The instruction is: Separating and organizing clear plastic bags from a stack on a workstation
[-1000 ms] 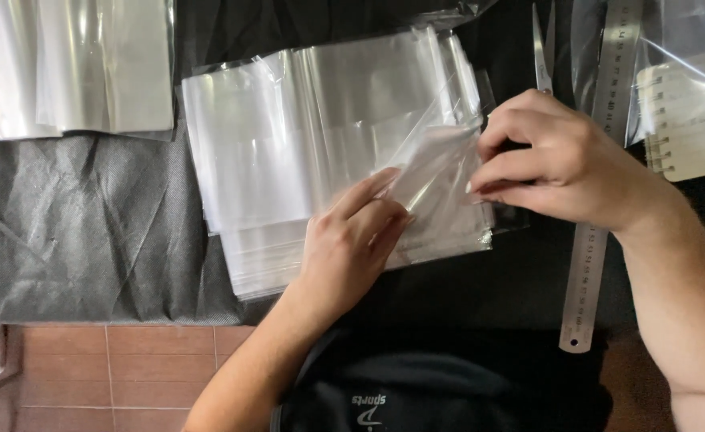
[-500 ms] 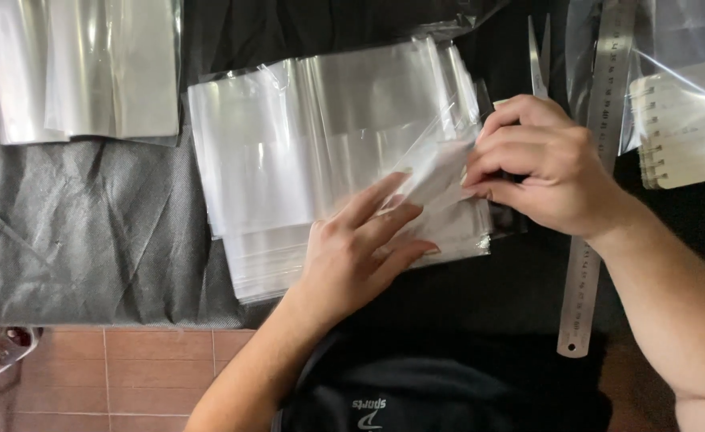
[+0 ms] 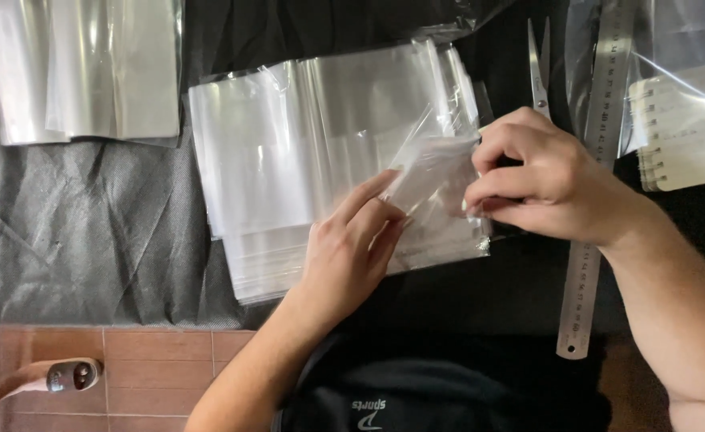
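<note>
While the left hand (image 3: pixel 344 260) presses flat on the bag stack (image 3: pixel 288 176) mid-table, the right hand (image 3: pixel 548 184) pinches one loose bag (image 3: pixel 428 172) at the stack's right edge; most bags seem unhandled.

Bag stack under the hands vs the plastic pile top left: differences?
The bag stack lies fanned, held by the left hand and right hand; the top-left pile lies untouched. The stack looks milky white, the pile shinier and greyer. Both are clear plastic on dark cloth.

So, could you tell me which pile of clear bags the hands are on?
The middle pile, under both hands; the other pile lies untouched at top left.
</note>
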